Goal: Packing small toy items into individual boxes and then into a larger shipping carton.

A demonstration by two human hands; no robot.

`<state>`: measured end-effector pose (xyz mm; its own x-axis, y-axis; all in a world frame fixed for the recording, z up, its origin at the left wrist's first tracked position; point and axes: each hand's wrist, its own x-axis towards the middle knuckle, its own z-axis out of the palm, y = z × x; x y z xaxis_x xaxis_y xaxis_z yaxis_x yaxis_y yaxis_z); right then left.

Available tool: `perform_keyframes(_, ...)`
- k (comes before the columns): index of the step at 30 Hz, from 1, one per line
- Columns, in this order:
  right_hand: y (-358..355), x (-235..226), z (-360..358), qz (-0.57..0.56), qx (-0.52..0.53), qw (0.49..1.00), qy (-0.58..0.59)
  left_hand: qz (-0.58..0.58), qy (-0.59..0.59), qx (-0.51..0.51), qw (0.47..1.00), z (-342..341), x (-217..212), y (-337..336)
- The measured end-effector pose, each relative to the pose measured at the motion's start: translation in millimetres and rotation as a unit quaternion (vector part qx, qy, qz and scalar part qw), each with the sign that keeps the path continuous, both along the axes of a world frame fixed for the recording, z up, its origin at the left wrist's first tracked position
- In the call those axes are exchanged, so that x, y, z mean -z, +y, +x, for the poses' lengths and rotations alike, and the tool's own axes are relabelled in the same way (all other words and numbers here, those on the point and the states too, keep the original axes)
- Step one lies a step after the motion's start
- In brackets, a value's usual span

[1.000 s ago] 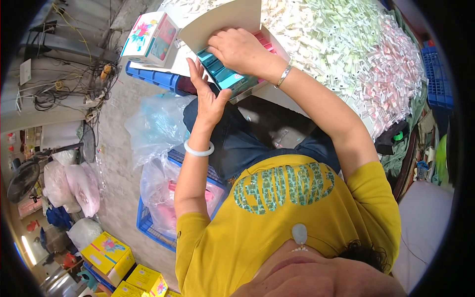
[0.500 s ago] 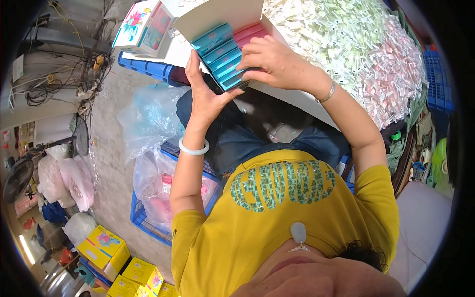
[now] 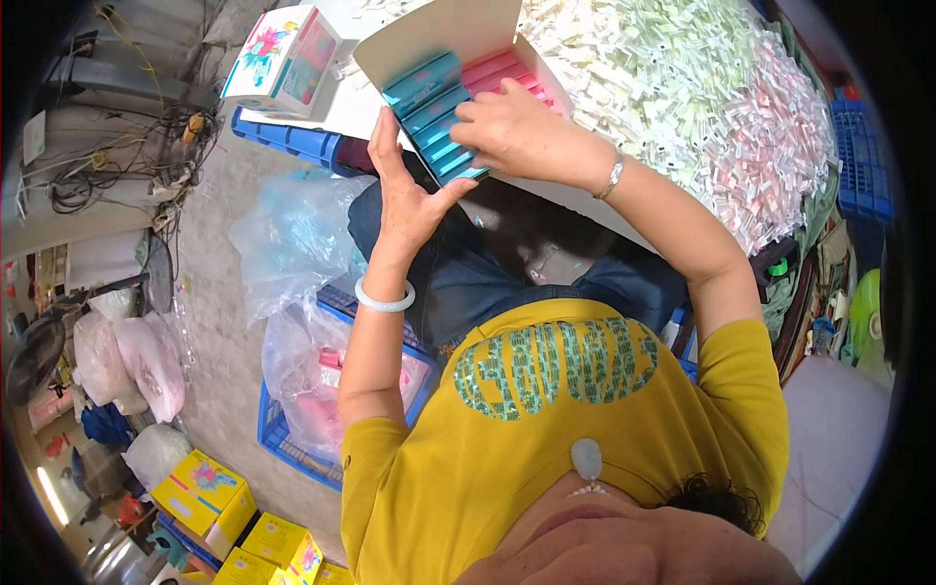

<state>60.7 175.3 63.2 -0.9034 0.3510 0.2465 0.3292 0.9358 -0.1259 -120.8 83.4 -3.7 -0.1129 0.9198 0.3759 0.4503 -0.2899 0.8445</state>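
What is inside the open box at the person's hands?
Teal packs sit in a row on the left, pink packs on the right. The right hand covers part of the box, and what lies under that hand is hidden.

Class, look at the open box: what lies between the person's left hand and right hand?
In the head view, teal packs inside the open box lie between the left hand and right hand.

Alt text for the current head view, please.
A person's left hand cups the corner of an open white cardboard box holding glossy teal and pink packets, while the right hand reaches over them. Left stands a printed white carton; right spreads a heap of small cream, green and pink pieces.
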Motion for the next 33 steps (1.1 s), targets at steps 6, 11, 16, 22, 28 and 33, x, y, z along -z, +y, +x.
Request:
perform_keyframes(6,34.6,-30.4,-12.8,0.069,0.031,0.977,0.199,-0.006,0.015,-0.009,1.000,1.3,-5.9,-1.8)
perform_keyframes(11,48.9,-2.2,-34.4,0.146,0.008,0.981,0.130,-0.018,0.015,-0.011,1.000,1.2,-6.5,-3.0)
perform_keyframes(16,46.1,20.4,-39.4,0.104,-0.015,0.986,0.130,-0.024,-0.001,-0.008,1.000,0.9,-8.5,-4.0)
perform_keyframes(22,40.4,14.9,-40.6,0.074,0.016,0.995,0.061,-0.030,0.046,0.000,0.998,3.0,-13.0,-3.5)
perform_keyframes(28,33.2,-3.6,-12.6,0.091,0.035,0.989,0.109,0.001,0.019,0.011,1.000,2.4,-5.6,-5.1)
perform_keyframes(33,68.2,10.0,62.7,-0.117,0.232,0.912,0.316,-0.021,-0.136,0.019,0.990,9.3,-5.8,8.3)
